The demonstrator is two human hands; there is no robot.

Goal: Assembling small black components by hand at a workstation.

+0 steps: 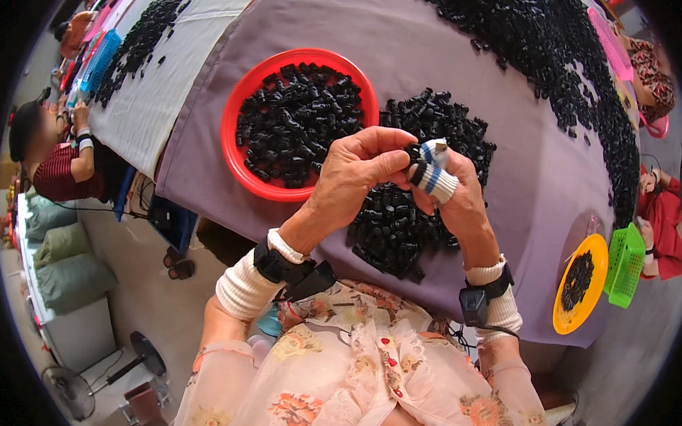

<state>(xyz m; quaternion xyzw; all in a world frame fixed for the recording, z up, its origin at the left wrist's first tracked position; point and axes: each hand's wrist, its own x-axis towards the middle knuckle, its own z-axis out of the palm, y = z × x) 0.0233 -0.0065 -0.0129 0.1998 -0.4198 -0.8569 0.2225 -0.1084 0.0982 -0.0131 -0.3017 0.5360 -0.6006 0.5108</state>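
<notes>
My left hand [345, 170] is closed, with thumb and forefinger pinching a small black plastic part [413, 155]. Meeting it from the other side, my right hand [464, 196] grips the same part; white knitted finger covers [434, 181] with blue and black stripes wrap its fingertips. The part's exact shape is mostly hidden by fingers. Both hands hover over a loose pile of black plastic parts [402, 237] on the mauve tablecloth [312, 22]. Left of the pile stands a round red basin [232, 153], filled with similar black parts.
A large heap of black parts [534, 37] spreads across the far right. A yellow plate [602, 260] with small dark pieces and a green basket [624, 267] sit at the right edge. Another person [63, 166] works at the left; others are at the right rim.
</notes>
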